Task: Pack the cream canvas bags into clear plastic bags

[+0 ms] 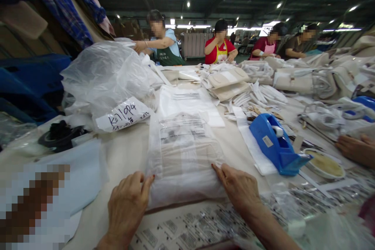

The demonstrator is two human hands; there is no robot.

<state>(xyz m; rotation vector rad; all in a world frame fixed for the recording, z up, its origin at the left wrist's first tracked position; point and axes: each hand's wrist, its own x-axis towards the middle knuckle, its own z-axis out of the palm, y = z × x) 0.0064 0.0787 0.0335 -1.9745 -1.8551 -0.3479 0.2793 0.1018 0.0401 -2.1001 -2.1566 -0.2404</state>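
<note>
A clear plastic bag [183,152] with printed text lies lengthwise on the table, a folded beige item inside it. My left hand [127,203] presses on its near left corner, fingers curled against the plastic. My right hand [238,187] lies on the near right corner, index finger stretched along the bag's edge. Both hands rest on the bag's near end, which looks folded over.
A blue tape dispenser [277,144] stands right of the bag. A big crumpled plastic bag with a handwritten label [124,115] sits at left. Sheets of barcode labels [187,228] lie near me. Another person's hand [356,148] is at right. Several workers stand at the far end.
</note>
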